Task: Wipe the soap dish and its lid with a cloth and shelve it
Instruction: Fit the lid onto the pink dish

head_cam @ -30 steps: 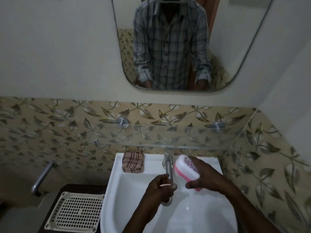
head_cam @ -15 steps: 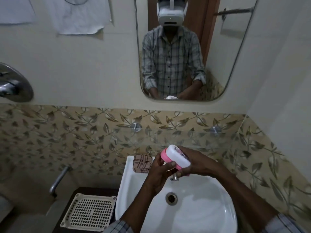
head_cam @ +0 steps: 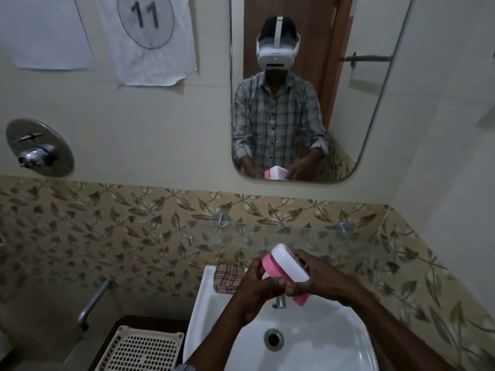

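A pink soap dish (head_cam: 269,266) with its white lid (head_cam: 289,263) on is held tilted above the white sink (head_cam: 321,336). My right hand (head_cam: 318,274) wraps it from the right, fingers over the patterned lid top. My left hand (head_cam: 257,287) grips its pink left end and underside. A folded checked cloth (head_cam: 227,277) lies on the sink's back left corner, just left of my left hand. The glass shelf (head_cam: 334,236) runs along the tiled wall right behind the dish.
The tap (head_cam: 280,301) stands below the dish, mostly hidden by my hands. A cream perforated tray (head_cam: 142,349) sits left of the sink. A mirror (head_cam: 294,89) hangs above the shelf. A metal pipe handle (head_cam: 93,303) and a shower valve (head_cam: 40,151) are on the left wall.
My left hand left the tap and took hold of the soap dish. Both hands lifted the dish toward the shelf, and the view tilted upward.
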